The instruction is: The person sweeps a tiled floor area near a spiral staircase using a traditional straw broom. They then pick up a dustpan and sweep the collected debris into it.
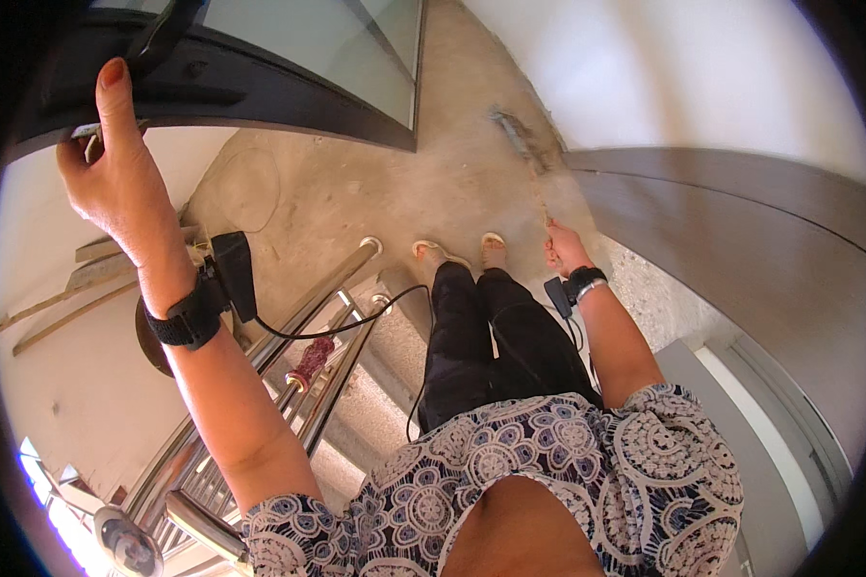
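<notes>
My left hand (115, 166) is raised at the upper left and grips the edge of a dark-framed glass door (289, 108). Its thumb lies up along the frame near the black door handle (162, 36), and the other fingers curl beneath, partly hidden. Low on the right, my right hand (569, 249) is closed around the thin end of a broom-like tool (519, 141). The tool's greyish far end rests against or just over the concrete floor (361, 180), beside the wall. Motion blur hides its exact kind.
Stainless steel railings (332, 281) with a dark red ornament (310, 363) run along stairs (397, 346) at the left. Wooden strips (79, 296) lean by the left wall. A grey panel (729, 216) lines the right wall. A cable (339, 330) hangs from my left wrist strap.
</notes>
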### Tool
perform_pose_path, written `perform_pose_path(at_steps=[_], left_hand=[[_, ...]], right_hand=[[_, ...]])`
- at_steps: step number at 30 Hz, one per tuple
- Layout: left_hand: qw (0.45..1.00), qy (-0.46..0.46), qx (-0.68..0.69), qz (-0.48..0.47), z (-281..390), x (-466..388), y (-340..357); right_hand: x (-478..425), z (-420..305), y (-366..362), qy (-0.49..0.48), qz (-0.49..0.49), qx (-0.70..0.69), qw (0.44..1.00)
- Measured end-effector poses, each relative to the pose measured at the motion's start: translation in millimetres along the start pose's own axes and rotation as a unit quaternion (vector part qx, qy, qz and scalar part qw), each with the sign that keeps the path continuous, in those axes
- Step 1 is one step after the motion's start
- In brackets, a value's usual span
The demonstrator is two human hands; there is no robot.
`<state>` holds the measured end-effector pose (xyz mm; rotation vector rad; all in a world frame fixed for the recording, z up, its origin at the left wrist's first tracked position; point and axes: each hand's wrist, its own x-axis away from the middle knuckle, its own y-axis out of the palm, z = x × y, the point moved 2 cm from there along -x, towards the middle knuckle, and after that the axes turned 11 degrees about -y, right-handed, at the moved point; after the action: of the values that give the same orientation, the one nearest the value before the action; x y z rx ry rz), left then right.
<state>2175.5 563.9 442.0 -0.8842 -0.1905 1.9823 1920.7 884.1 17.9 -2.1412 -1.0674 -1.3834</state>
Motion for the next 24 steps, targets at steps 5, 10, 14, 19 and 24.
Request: perform_pose_path(at_steps=[5,10,14,19,24], left_hand=[[1.0,0.001,0.004,-0.012,16,1,8],[0.999,-0.006,0.019,-0.05,30,10,4],[0.997,0.028,-0.018,-0.068,33,10,5],[0.991,0.106,-0.021,-0.085,17,20,3],[0.976,0.079,0.156,-0.13,-2,46,27]], right_hand=[[-58,70,12,-0.042,-0.047,0.015,0.998],[3,137,122,0.023,-0.09,0.013,0.996],[30,126,151,0.128,-0.19,-0.081,0.97],[86,89,131,0.103,-0.2,0.008,0.974],[54,84,81,0.12,-0.138,0.034,0.983]])
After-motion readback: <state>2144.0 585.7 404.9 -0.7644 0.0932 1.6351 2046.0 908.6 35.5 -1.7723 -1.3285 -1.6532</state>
